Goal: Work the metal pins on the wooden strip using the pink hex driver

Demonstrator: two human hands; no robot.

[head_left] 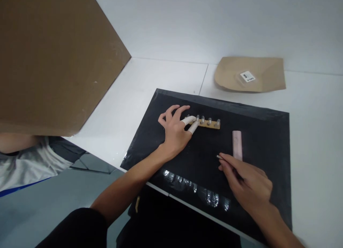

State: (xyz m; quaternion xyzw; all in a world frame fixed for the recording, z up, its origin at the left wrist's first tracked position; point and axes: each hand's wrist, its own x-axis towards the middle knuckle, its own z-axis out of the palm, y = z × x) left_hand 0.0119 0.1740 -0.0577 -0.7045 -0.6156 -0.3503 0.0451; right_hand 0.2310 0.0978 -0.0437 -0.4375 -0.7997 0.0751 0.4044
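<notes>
A narrow gold-tan strip (211, 124) carries a row of several small clear, capsule-like pieces and lies on a black mat (203, 148). My left hand (175, 132) reaches over the strip's left part. White covers sit on its thumb and index finger, which pinch at the strip beside one of the clear pieces; the other fingers are spread. My right hand (248, 180) is closed around a slim metal tool (218, 157), of which only the tip shows. That tip is above the mat, apart from the strip. Close to the right hand lies a flat pink bar (237, 144), its lower end partly covered by the hand.
A brown paper envelope (264, 74) with a small clear packet and white label (248, 76) lies at the back of the white table (311, 133). A tall brown panel (59, 58) borders the left side. Part of another person's clothing (34, 165) shows below it.
</notes>
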